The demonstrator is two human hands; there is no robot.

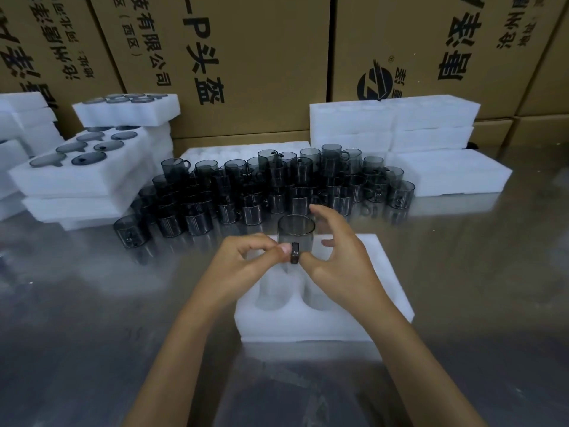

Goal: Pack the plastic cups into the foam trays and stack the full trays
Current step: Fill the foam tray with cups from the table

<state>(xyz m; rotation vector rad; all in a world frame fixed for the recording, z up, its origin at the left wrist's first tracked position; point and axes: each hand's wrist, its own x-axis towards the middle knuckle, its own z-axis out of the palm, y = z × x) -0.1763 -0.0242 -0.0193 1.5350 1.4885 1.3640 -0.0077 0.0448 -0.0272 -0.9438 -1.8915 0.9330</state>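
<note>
A white foam tray with round pockets lies on the steel table in front of me. Above its far half both my hands hold one smoky grey plastic cup, upright, with its dark handle facing me. My left hand pinches the handle from the left. My right hand curls round the cup's right side, thumb at the handle. Behind stands a dense pile of several more grey cups.
Full foam trays are stacked at the left, cups showing in their pockets. More white foam trays are stacked at the back right, with one lying flat beside the cups. Cardboard boxes wall off the back.
</note>
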